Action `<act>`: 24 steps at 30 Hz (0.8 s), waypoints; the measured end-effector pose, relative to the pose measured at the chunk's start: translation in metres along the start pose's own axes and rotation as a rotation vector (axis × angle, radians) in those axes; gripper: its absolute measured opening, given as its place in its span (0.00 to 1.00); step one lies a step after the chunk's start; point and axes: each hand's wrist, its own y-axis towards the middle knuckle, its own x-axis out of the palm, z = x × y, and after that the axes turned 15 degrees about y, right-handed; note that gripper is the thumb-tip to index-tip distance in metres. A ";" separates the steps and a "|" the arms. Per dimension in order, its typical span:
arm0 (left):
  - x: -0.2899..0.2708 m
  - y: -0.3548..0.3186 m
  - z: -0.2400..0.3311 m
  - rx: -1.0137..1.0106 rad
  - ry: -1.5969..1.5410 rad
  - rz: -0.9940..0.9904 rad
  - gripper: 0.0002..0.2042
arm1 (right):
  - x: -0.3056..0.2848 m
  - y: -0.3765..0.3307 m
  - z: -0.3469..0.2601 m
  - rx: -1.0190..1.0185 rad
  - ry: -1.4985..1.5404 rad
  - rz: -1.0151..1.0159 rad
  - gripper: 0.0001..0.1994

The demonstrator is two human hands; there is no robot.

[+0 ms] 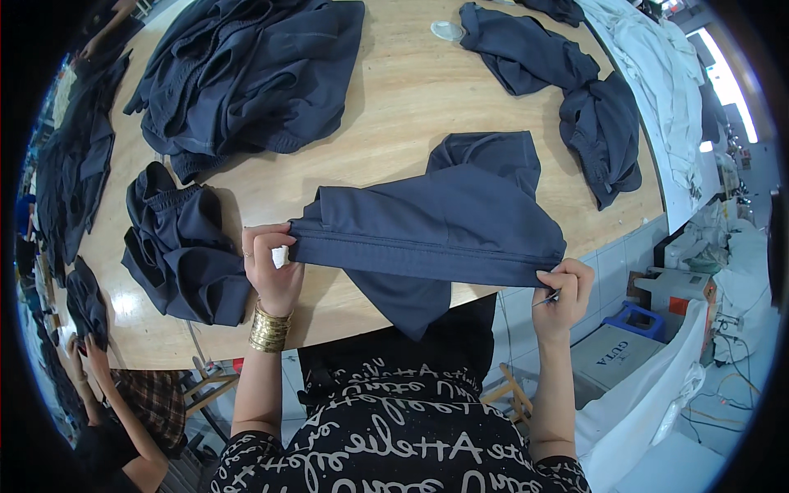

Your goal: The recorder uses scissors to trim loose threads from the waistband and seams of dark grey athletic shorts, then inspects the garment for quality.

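Note:
A pair of dark blue pants (444,214) is stretched by its wide waistband between my two hands, just over the table's near edge. My left hand (274,267) is closed on the waistband's left end; something small and white (280,256) shows at its fingers, too unclear to name. Pinched at the right end, the waistband is in my right hand (567,296). A thin, pointed metal tool (548,299) sticks out from that hand, its kind mostly hidden by the fingers. The rest of the pants spreads on the wooden table (394,82), with one part hanging over the edge.
A large heap of dark garments (246,74) lies at the far left, with a smaller crumpled one (185,246) nearer. More dark garments (600,131) rest at the right edge, by white cloth (657,90). A co-worker's hands (86,353) handle a garment at the left.

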 end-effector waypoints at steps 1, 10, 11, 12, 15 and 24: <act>0.001 0.000 0.000 -0.001 -0.002 -0.002 0.15 | 0.000 0.001 -0.001 -0.006 -0.004 0.002 0.14; -0.003 0.012 0.016 -0.108 -0.079 -0.106 0.14 | 0.012 0.012 -0.020 0.071 0.114 0.005 0.14; -0.006 0.020 0.026 -0.117 -0.102 -0.185 0.14 | 0.016 0.015 -0.024 0.087 0.165 0.010 0.14; -0.009 0.027 0.035 -0.126 -0.125 -0.266 0.15 | 0.020 0.016 -0.028 0.140 0.206 0.009 0.14; -0.036 0.035 0.067 0.050 -0.195 -0.264 0.14 | 0.019 0.024 -0.033 0.232 0.224 0.078 0.14; 0.012 0.005 0.112 -1.028 -1.744 -1.197 0.17 | 0.015 0.034 -0.057 0.160 0.266 0.050 0.14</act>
